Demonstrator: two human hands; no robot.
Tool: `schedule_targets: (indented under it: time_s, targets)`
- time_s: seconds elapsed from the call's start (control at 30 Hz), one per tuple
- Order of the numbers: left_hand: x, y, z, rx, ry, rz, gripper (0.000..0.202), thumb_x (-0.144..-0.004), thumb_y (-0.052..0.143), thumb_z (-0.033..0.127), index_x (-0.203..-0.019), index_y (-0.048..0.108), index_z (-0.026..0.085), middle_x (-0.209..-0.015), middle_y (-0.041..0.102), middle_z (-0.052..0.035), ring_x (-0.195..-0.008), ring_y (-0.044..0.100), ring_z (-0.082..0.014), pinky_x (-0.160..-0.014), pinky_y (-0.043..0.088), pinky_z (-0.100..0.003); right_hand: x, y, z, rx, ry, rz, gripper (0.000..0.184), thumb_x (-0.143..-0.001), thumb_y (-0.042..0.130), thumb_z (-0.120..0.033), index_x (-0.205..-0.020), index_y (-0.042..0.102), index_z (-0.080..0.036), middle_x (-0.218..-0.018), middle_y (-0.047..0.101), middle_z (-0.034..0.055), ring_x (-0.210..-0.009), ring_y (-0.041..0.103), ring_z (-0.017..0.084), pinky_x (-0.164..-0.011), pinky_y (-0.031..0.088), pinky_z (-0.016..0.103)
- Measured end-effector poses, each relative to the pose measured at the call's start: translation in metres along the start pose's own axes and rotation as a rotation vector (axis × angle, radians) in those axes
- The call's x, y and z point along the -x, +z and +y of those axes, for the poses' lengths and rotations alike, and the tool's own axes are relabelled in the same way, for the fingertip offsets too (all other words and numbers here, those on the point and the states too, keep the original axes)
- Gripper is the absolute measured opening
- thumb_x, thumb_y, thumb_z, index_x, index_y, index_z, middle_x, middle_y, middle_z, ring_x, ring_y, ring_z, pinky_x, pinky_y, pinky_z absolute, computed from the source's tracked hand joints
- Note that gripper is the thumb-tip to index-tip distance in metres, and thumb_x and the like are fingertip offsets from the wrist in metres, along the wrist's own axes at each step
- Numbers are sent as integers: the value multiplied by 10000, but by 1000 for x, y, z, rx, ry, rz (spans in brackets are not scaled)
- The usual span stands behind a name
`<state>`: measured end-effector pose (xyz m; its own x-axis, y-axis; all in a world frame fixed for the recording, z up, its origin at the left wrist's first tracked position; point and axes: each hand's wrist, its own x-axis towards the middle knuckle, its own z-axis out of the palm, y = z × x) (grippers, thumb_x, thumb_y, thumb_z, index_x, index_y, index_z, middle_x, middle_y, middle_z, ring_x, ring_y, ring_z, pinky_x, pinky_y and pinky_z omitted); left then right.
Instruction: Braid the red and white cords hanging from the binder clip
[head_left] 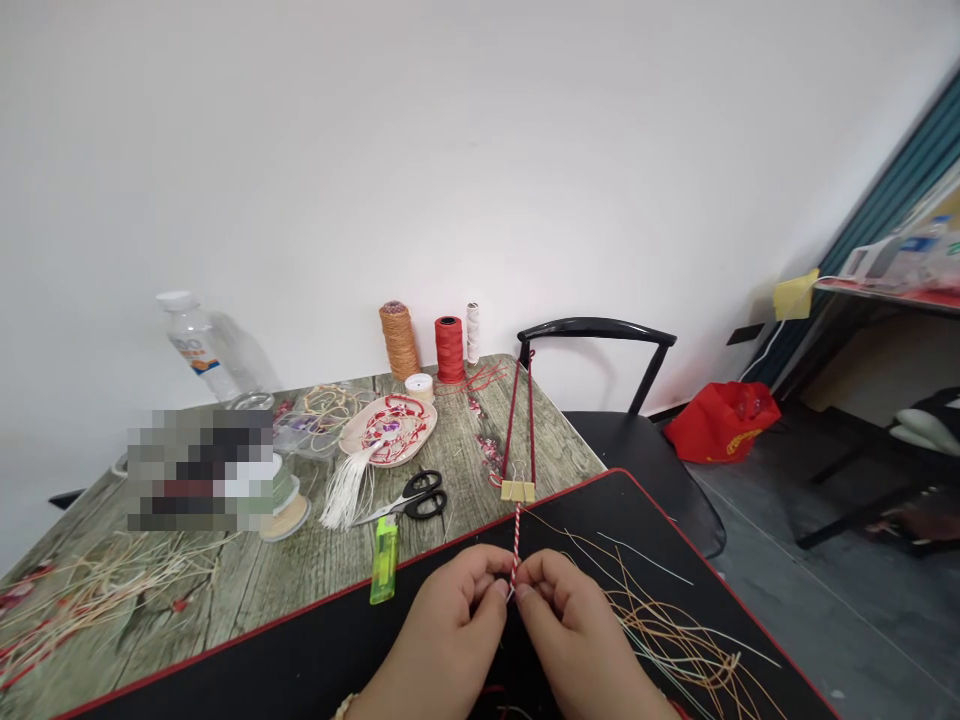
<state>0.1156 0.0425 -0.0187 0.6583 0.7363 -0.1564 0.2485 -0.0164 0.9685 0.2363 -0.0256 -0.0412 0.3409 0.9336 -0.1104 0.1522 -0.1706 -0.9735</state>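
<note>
My left hand (442, 625) and my right hand (574, 625) meet at the fingertips over a black mat (315, 650). Both pinch the lower end of a red-and-white braided cord (515, 545). The cord runs up to two yellow binder clips (517, 490), which hold two dark red strands (519, 420) stretched toward the chair back. Loose orange, white and green threads (667, 630) lie on the mat to the right of my right hand.
On the wooden table (247, 580) lie a green lighter (384, 560), black scissors (409, 497), a tray of red knotwork (388, 430), thread spools (448, 348), a water bottle (196, 345) and cord scraps (90, 590). A black chair (630, 440) and red bag (721, 420) stand right.
</note>
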Motion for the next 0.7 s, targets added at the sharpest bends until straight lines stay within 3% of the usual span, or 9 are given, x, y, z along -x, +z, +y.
schedule_targets:
  time_s: [0.2, 0.3, 0.5, 0.6, 0.7]
  targets:
    - [1, -2, -2, -83, 65, -24, 259, -879, 447, 233, -1056, 632, 189, -828, 671, -17, -732, 587, -171, -690, 456, -277, -3, -1, -5, -85, 34, -12, 116, -792, 502, -255, -723, 553, -177, -725, 575, 21, -703, 500, 158, -666, 407, 271]
    - [3, -2, -3, -127, 77, -28, 264, -900, 440, 248, -1070, 635, 200, -770, 656, -4, -740, 607, -178, -677, 455, -268, -4, -1, -6, -157, 88, 7, 116, -771, 542, -266, -697, 556, -177, -648, 542, -7, -620, 482, 127, -587, 384, 240]
    - [6, -1, -4, -151, 62, -49, 278, -926, 423, 291, -1113, 606, 195, -740, 642, -6, -735, 612, -182, -655, 442, -261, -4, 3, -9, -367, 276, -25, 234, -753, 628, -368, -681, 471, -210, -429, 303, -121, -363, 251, 52, -404, 196, 214]
    - [8, -3, 4, -249, 70, -22, 244, -920, 426, 273, -1095, 582, 204, -752, 654, -7, -669, 585, -167, -622, 405, -261, -4, 2, -10, -443, 319, -65, 316, -736, 660, -458, -703, 461, -215, -413, 282, -134, -335, 203, 38, -379, 127, 215]
    - [12, -7, 16, -418, 102, 23, 172, -907, 420, 248, -1005, 560, 222, -619, 588, 32, -564, 525, -155, -560, 334, -261, -3, 1, -12, -504, 336, -96, 377, -704, 687, -516, -713, 459, -216, -408, 283, -140, -327, 178, 28, -369, 90, 214]
